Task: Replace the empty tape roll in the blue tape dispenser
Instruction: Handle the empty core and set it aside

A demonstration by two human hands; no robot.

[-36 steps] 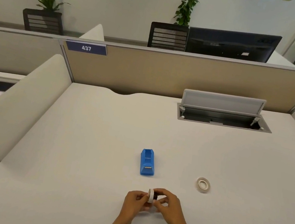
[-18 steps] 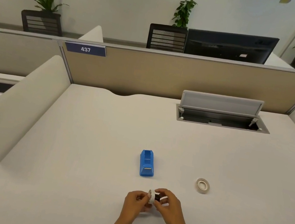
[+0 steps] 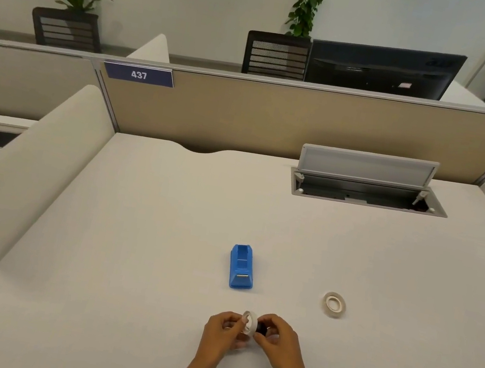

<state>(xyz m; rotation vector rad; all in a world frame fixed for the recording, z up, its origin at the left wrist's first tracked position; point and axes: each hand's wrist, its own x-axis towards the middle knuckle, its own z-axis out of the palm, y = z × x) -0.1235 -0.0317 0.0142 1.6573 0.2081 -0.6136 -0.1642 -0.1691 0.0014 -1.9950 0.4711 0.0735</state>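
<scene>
The blue tape dispenser [image 3: 241, 267] stands on the white desk [image 3: 161, 234], its roll bay open and holding nothing. A tape roll [image 3: 334, 304] lies flat to its right. Just in front of the dispenser, my left hand [image 3: 225, 331] pinches a thin white ring, the empty roll [image 3: 249, 322], held upright. My right hand [image 3: 278, 341] grips a small black hub [image 3: 261, 328] right beside the ring. Whether the hub still sits partly inside the ring is hidden by my fingers.
An open cable hatch [image 3: 366, 192] with a raised lid sits at the back right. A beige partition [image 3: 278, 119] closes the far edge, and curved white dividers [image 3: 28, 162] flank the desk on both sides.
The white ring has turned in my left hand so its open face shows. The black hub in my right hand has come out to the ring's right side.
</scene>
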